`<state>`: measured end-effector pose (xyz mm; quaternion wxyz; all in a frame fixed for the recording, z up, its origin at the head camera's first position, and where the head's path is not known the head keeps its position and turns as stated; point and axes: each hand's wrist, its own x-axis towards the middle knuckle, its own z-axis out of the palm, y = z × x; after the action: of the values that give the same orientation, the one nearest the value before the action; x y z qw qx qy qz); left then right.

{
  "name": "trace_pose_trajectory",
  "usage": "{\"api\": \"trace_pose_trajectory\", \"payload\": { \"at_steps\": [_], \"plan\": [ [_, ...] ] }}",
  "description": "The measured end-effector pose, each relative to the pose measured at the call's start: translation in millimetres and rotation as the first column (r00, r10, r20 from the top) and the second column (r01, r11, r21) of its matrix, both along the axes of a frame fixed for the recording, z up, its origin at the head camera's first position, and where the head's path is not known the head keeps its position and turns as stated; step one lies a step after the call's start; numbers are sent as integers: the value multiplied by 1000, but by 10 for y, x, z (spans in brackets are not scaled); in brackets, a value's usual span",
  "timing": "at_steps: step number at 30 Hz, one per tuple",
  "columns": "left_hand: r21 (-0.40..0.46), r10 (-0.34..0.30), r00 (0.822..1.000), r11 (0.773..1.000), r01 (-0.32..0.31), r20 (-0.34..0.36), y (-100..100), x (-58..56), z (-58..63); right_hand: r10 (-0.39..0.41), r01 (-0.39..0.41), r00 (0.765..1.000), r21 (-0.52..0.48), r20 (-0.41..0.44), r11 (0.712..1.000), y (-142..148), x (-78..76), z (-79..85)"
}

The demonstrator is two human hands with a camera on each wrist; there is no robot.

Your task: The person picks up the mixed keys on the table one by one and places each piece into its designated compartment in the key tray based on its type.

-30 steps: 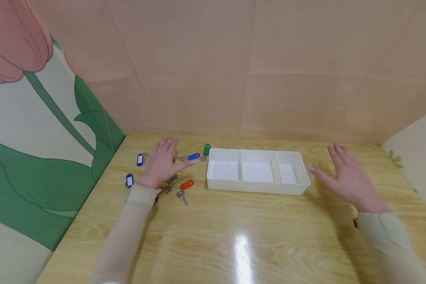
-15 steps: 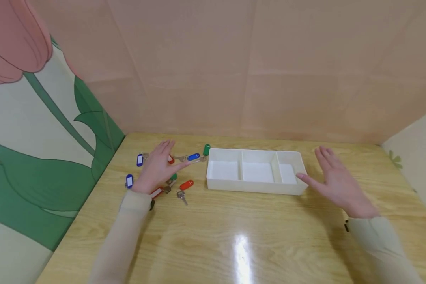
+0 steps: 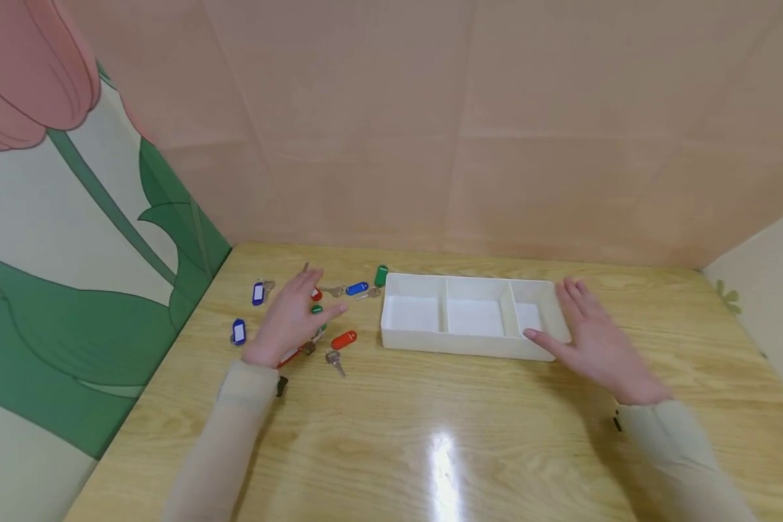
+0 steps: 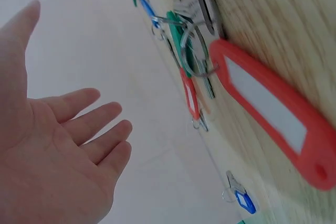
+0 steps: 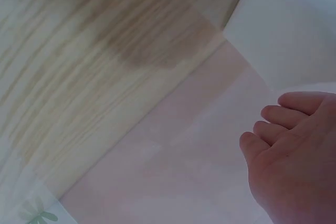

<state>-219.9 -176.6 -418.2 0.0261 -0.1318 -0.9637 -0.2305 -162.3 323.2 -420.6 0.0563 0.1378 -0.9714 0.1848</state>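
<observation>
My left hand (image 3: 290, 319) hovers above scattered keys with coloured tags, its fingers spread and nothing in it. Beneath it, in the left wrist view, a red key tag (image 4: 268, 106) with a white label lies ringed to a key (image 4: 205, 6). Partly hidden by that hand is a green tag (image 3: 317, 310). A white three-compartment tray (image 3: 463, 344) stands right of the keys. At its right end is my right hand (image 3: 597, 344), fingers straight, thumb over the front right corner; I cannot tell whether it touches. The right wrist view shows the tray's wall (image 5: 289, 30) near the fingers.
Around the left hand lie blue tags (image 3: 238, 332), another red tag (image 3: 344, 340) with a key (image 3: 335, 361), and a green tag (image 3: 381, 275) beside the tray's left end. A pink backdrop (image 3: 457, 181) rises behind the wooden table (image 3: 378, 442).
My right hand has moved left, from beside the tray to its right end. The left hand has drawn slightly back toward me, uncovering more tags. Tray and keys stay put.
</observation>
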Motion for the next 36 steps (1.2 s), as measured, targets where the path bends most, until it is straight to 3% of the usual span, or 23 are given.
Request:
{"api": "trace_pose_trajectory", "payload": {
  "at_steps": [8, 14, 21, 30, 36],
  "plan": [
    [17, -16, 1000, 1000, 15, 6, 92, 3, 51, 7, -8, 1000, 7, 20, 1000, -40, 3, -56],
    [27, -46, 999, 999, 47, -14, 199, -94, 90, 0, -1, 1000, 22, 11, 1000, -20, 15, -69],
    [72, -75, 997, 994, 77, -24, 377, -326, 175, -4, 4, 1000, 23, 25, 1000, -35, 34, -56],
    [180, -87, 994, 981, 75, 61, 534, -655, 356, -10, 8, 999, 40, 41, 999, -52, 48, -68],
    [209, -104, 990, 974, 81, 100, 612, -861, 362, -16, 13, 998, 41, 63, 999, -83, 65, -22]
  ]
}}
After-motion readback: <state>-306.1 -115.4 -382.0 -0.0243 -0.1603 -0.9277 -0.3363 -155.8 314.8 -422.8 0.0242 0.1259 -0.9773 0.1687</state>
